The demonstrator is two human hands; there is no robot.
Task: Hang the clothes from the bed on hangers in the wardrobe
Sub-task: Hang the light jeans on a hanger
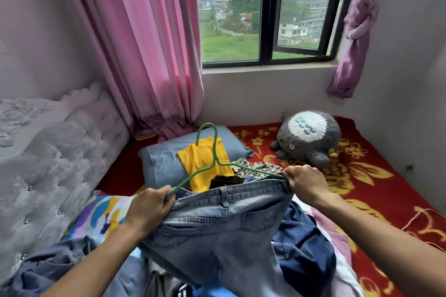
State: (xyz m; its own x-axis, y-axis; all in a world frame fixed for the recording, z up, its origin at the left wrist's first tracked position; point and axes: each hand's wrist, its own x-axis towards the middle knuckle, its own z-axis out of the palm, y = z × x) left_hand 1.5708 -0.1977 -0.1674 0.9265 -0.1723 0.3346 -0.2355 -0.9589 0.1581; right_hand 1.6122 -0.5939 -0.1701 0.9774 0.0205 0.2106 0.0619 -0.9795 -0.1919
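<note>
- The jeans (224, 224) are held up over the bed, waistband uppermost. It runs left to right across the view, and the legs drop toward the bottom of the frame onto the heap of clothes.
- A green hanger (216, 163) lies along the same left-right axis just behind the waistband. Its two arms slope down to either end of the denim, and its hook rises away toward the window and curls over to the left.
- The left hand (149, 207) has its fingers curled round the left end of the waistband together with the left tip of the hanger, forearm reaching in from bottom left.
- The right hand (305, 183) pinches the right end of the waistband and the hanger's right tip — knuckles up, forearm coming in from bottom right.
- The jeans are pale, washed blue denim with belt loops, a back pocket facing the camera and darker seams.
- Behind them a yellow garment (200, 159) lies partly on a grey-blue pillow (161, 161), and a dark blue garment (304, 255) lies under the jeans on the right.
- A grey plush toy (309, 137) sits on the red flowered blanket (362, 176) — near the wall under the window (265, 19).
- A pink curtain (144, 55) hangs left of the window, above a tufted grey headboard (48, 152).
</note>
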